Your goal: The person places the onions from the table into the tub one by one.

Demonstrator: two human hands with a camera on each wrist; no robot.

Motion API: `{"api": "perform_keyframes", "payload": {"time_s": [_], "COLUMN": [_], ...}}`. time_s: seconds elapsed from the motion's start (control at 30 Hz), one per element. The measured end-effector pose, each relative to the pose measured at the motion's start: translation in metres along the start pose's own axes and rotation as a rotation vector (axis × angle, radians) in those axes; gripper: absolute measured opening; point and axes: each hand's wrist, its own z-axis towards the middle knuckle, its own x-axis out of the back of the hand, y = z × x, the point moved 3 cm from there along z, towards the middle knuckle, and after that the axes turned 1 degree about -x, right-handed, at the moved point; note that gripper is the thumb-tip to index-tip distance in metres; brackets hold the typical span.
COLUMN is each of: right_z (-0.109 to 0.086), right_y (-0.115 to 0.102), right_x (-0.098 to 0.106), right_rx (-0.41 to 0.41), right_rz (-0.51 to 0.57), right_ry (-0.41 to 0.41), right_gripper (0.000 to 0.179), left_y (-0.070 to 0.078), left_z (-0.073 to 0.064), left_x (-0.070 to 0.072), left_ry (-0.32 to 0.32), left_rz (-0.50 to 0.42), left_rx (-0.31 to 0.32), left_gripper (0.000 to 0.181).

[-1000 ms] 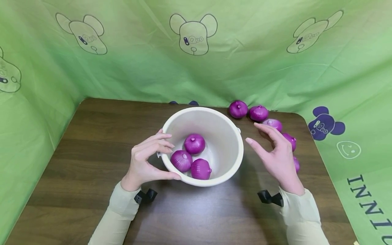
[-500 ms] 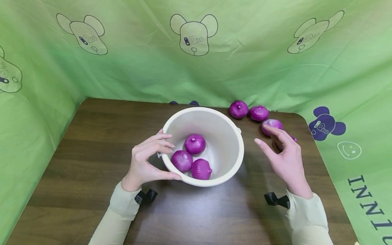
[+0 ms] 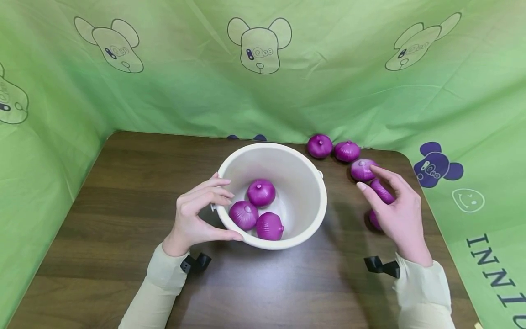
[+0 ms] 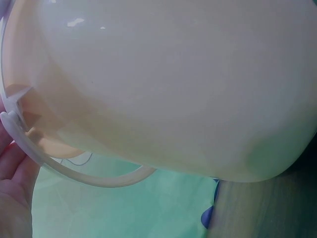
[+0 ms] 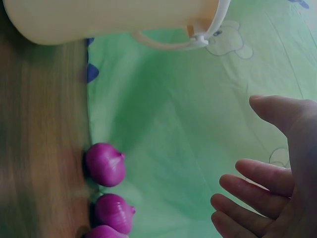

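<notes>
A white bucket (image 3: 302, 196) stands mid-table with three purple onions inside, one of them (image 3: 261, 193) farther back than the others. My left hand (image 3: 193, 217) grips its left rim, fingers over the edge and thumb along the front. In the left wrist view the bucket's wall (image 4: 163, 84) fills most of the picture, fingers partly hidden at its edge. To the right, my right hand (image 3: 398, 210) hovers with fingers spread and nothing held, over a curved row of onions. A partly covered onion (image 3: 382, 191) and another (image 3: 373, 220) lie beside or beneath it.
More onions (image 3: 320, 146) continue the row along the table's back right edge. A green printed cloth (image 3: 263, 105) hangs behind and at the sides of the brown wooden table (image 3: 123, 205). The bucket's handle (image 4: 99, 178) hangs down its far side.
My right hand has moved rightward, away from the bucket and over the right end of the onion row. The left hand, the bucket and the onions have stayed put.
</notes>
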Motion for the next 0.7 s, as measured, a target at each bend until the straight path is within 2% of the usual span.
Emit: {"api": "perform_keyframes", "payload": {"time_s": [0.33, 0.7], "right_z": [0.000, 0.000], "right_y": [0.010, 0.024], "right_x": [0.006, 0.012], "right_rx": [-0.035, -0.143], "right_rz": [0.008, 0.006], "right_ry": [0.012, 0.000], "right_gripper": [0.046, 0.047], "left_y": [-0.001, 0.000], "left_z": [0.000, 0.001], "left_x": [0.001, 0.001], "left_ry": [0.000, -0.002], "left_rz": [-0.001, 0.005], "left_rx": [-0.003, -0.007], "left_gripper": [0.061, 0.061]}}
